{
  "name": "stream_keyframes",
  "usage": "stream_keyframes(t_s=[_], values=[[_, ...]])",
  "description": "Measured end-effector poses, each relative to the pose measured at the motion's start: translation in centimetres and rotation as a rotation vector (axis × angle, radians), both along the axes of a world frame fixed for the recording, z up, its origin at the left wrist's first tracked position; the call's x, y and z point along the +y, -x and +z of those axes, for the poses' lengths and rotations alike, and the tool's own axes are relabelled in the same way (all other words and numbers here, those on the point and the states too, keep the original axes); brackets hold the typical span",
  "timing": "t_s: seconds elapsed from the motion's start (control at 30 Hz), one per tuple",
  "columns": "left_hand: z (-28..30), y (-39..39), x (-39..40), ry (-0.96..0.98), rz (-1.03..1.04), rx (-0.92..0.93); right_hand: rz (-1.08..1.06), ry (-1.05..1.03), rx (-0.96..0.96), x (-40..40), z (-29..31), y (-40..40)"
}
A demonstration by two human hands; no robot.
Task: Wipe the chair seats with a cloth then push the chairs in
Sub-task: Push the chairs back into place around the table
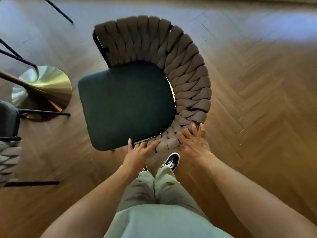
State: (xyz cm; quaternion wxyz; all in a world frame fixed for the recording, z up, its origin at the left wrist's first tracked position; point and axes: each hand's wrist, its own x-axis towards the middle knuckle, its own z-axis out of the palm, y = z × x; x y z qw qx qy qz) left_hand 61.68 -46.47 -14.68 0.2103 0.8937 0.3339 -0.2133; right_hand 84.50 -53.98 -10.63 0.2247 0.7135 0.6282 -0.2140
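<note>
A chair with a dark green seat (126,104) and a curved, woven grey-brown backrest (187,78) stands in front of me on the wood floor. My left hand (139,152) rests with spread fingers on the near end of the woven backrest, its thumb touching the seat's edge. My right hand (193,141) lies flat against the outer side of the same backrest end, fingers apart. Neither hand holds anything, and no cloth is visible.
A round brass table base (44,88) stands to the left of the chair. Thin black chair legs (44,114) cross in front of it. Part of another woven chair (8,155) shows at the left edge. My shoe (171,161) is just behind the chair. Herringbone floor (257,100) stretches right.
</note>
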Motion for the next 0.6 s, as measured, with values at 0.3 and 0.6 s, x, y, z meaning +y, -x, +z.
stream_keyframes(t_s=[0.3, 0.6], values=[[0.0, 9.2, 9.6, -0.054, 0.243, 0.23, -0.072, -0.039, 0.165, 5.7, -0.8, 11.2], [1.8, 3.5, 7.2, 0.064, 0.329, 0.226, 0.305, 0.0, 0.365, 8.6, -1.1, 4.4]])
